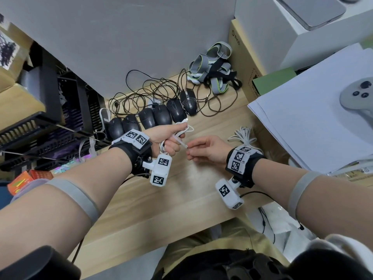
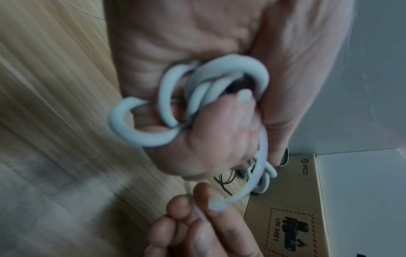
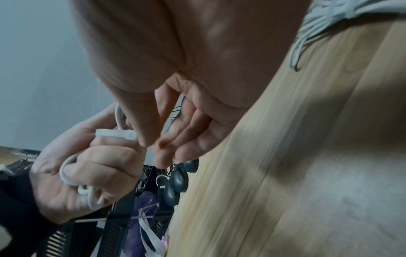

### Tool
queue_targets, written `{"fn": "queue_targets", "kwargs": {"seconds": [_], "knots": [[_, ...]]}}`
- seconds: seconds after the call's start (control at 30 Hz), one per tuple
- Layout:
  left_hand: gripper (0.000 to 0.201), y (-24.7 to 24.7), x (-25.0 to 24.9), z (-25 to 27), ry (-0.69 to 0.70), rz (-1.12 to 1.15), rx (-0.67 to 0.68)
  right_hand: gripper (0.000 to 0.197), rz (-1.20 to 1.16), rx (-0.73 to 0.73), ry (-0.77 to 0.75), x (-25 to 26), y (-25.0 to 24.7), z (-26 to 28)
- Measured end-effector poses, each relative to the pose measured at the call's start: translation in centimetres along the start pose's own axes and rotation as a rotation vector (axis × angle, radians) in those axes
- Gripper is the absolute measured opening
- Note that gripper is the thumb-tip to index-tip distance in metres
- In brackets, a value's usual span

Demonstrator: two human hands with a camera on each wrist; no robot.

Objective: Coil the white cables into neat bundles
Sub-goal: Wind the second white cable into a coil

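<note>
My left hand point(image 1: 171, 140) is raised over the wooden table point(image 1: 181, 188) and grips a coiled white cable point(image 2: 197, 90) in its fist, with loops sticking out above and below the fingers. A white cable tie point(image 1: 180, 142) pokes out of the fist toward my right hand point(image 1: 203, 150). That hand hovers just right of it with loosely curled fingers. In the right wrist view its thumb tip touches the cable tie's head point(image 3: 128, 134), and nothing shows between thumb and index finger. A second bundle of white cables point(image 1: 244, 136) lies on the table behind my right wrist.
A row of black mice point(image 1: 153, 118) with tangled dark cords point(image 1: 153, 91) lies at the table's back. Grey straps point(image 1: 214, 65) and a cardboard box point(image 1: 242, 63) sit behind. White sheets point(image 1: 312, 122) with a controller point(image 1: 357, 96) lie right; a black rack point(image 1: 40, 122) stands left.
</note>
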State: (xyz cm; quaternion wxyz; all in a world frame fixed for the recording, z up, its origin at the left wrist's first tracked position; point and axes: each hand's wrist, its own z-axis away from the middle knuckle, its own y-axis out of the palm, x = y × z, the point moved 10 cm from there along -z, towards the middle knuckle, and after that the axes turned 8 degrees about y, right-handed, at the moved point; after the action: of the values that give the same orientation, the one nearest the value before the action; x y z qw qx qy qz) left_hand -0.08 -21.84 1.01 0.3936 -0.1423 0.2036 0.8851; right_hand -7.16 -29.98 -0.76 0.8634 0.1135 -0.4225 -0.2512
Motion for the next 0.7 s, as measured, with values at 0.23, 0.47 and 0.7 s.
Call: {"fn": "queue_targets", "kwargs": {"seconds": [0.23, 0.47, 0.7], "knots": [[0.039, 0.5, 0.0, 0.0, -0.01, -0.01, 0.017, 0.009, 0.017, -0.002, -0.029, 0.6, 0.4, -0.1], [0.047, 0.1, 0.6, -0.5, -0.06, 0.033, 0.036, 0.013, 0.041, 0.118, -0.045, 1.8, 1.8, 0.2], [0.052, 0.3, 1.4, -0.7, -0.128, -0.015, 0.054, 0.014, 0.034, 0.19, -0.027, 1.7, 2.5, 0.1]]}}
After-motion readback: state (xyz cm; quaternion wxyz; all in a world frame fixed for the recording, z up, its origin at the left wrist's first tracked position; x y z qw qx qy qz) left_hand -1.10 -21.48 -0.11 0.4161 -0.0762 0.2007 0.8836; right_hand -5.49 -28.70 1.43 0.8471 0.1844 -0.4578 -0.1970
